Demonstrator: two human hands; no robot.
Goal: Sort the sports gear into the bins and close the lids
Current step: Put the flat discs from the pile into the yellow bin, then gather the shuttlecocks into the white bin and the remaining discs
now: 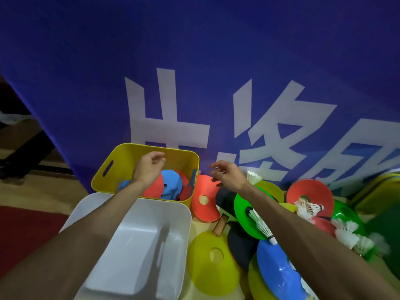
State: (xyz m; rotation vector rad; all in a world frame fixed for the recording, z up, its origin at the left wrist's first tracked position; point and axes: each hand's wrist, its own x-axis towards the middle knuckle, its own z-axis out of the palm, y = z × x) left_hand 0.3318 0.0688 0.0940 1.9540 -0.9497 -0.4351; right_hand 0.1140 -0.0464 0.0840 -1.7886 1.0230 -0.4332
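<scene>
A yellow bin stands at the back and holds red and blue disc cones. My left hand hovers over it with loosely curled fingers, holding nothing. In front of it stands a white bin with nothing inside. My right hand hangs empty, fingers spread, above a red disc cone that leans on the yellow bin. To the right lies a heap of yellow, green, blue and red cones, dark paddles and white shuttlecocks.
A blue banner with large white characters rises right behind the bins. Wooden floor and a red mat lie to the left. A green and yellow container sits at the far right.
</scene>
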